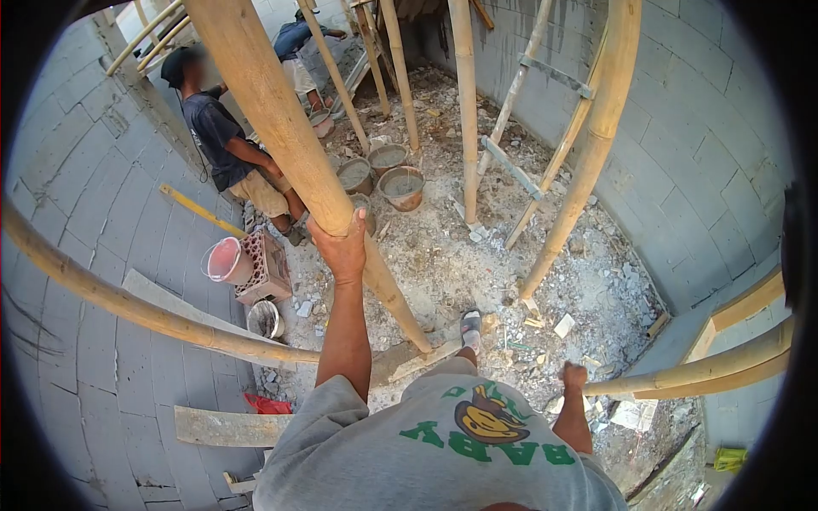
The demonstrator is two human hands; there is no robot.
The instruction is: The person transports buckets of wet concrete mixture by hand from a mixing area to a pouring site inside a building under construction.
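My left hand (341,247) is wrapped round a thick bamboo pole (281,111) that slants from the top of the view down to the ground near my foot. Low on the right, my right hand (575,375) hangs beside the end of a horizontal bamboo pole (707,370). Its fingers look curled, and whether they hold anything is too small to make out. One of my sandalled feet (470,328) stands on the rubble floor below.
A person (217,128) stands at the left wall; another (294,43) bends at the back. Buckets of grey mix (402,187) stand mid-floor. A crate (266,268) and pink bucket (228,260) are left. Upright bamboo poles (467,111) and a ladder (511,166) stand ahead.
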